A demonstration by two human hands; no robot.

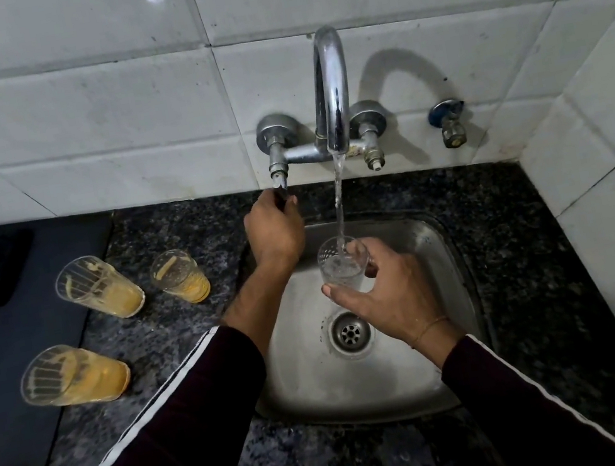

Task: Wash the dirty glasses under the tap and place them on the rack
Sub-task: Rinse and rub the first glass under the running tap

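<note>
Water runs from the chrome tap [330,86] into a clear glass [342,265] held upright over the steel sink [435,374]. My right hand [389,296] grips that glass from the right side. My left hand [275,230] grips the tap's left handle [281,190] just below the wall fitting. Three dirty glasses with orange residue stand on the dark granite counter left of the sink: one at the back left [99,288], one nearer the sink [179,276], and one in front [73,374].
A dark mat [2,365] covers the counter at far left, partly under the dirty glasses. The drain [350,333] sits mid-sink. A second valve [450,123] sticks out of the tiled wall to the right. A tiled side wall [614,181] closes the right.
</note>
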